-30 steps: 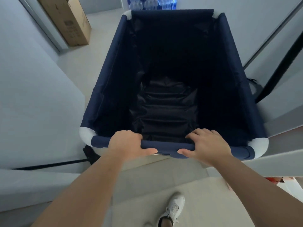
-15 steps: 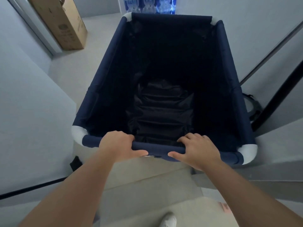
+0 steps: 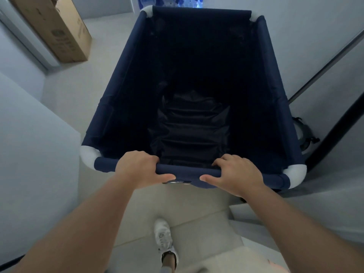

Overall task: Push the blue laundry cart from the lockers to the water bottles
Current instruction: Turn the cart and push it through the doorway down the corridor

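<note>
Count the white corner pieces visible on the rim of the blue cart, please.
4: near left, near right, far left, far right, one at each corner of the cart rim. None seems hidden.

An indoor utility or storage corridor, judging by the plain grey walls (image 3: 29,154), pale tiled floor (image 3: 65,95), a tall cardboard box (image 3: 57,30) leaning by the wall, and stacked water bottles (image 3: 171,1) ahead.

Both forearms are showing bare, no sleeves reaching into view; the left hand (image 3: 138,167) and right hand (image 3: 237,175) are wearing no gloves, rings or watches. One foot is wearing a white laced sneaker (image 3: 164,238); a dark band is showing at its ankle.
</note>
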Demonstrator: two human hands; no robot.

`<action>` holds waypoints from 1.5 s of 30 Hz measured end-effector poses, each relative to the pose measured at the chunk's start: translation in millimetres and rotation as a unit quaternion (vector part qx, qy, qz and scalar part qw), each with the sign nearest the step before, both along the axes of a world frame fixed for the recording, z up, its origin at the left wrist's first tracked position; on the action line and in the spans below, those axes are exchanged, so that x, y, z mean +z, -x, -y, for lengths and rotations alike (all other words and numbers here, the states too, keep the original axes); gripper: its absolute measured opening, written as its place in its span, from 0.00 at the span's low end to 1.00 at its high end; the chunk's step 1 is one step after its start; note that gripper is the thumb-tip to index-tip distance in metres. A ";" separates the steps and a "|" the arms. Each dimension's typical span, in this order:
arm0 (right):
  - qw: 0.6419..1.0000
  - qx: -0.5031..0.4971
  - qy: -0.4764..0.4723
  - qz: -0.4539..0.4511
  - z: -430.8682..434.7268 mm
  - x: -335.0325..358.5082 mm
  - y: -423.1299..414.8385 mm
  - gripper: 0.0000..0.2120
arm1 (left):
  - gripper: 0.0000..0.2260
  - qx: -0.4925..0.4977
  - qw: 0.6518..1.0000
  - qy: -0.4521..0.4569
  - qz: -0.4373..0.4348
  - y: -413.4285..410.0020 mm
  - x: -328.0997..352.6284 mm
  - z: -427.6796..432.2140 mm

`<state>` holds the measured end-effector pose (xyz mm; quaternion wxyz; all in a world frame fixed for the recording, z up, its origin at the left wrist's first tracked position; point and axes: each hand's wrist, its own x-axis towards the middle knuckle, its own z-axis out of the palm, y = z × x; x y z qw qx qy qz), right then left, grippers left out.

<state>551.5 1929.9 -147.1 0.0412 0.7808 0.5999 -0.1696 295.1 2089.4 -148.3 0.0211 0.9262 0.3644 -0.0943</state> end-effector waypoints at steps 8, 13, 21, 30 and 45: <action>0.999 -0.043 0.020 -0.018 -63.3 1.9 -32.5 0.41 | 0.35 -0.034 0.999 -0.007 0.017 -40.6 -2.5 -77.0; 0.998 -0.056 0.022 -0.006 -102.0 4.6 -55.2 0.41 | 0.36 -0.049 0.999 0.009 0.017 -69.5 -1.6 -123.7; 0.998 -0.069 0.011 0.009 -153.3 4.5 -88.9 0.41 | 0.36 -0.067 0.998 0.005 0.011 -110.0 -4.1 -183.8; 0.997 -0.078 -0.001 0.000 -211.9 5.3 -135.2 0.42 | 0.36 -0.084 0.996 0.009 0.007 -160.9 -1.1 -247.1; 0.997 -0.079 0.014 -0.011 -332.0 6.3 -246.2 0.45 | 0.37 -0.097 0.995 -0.016 0.005 -275.4 -0.6 -369.7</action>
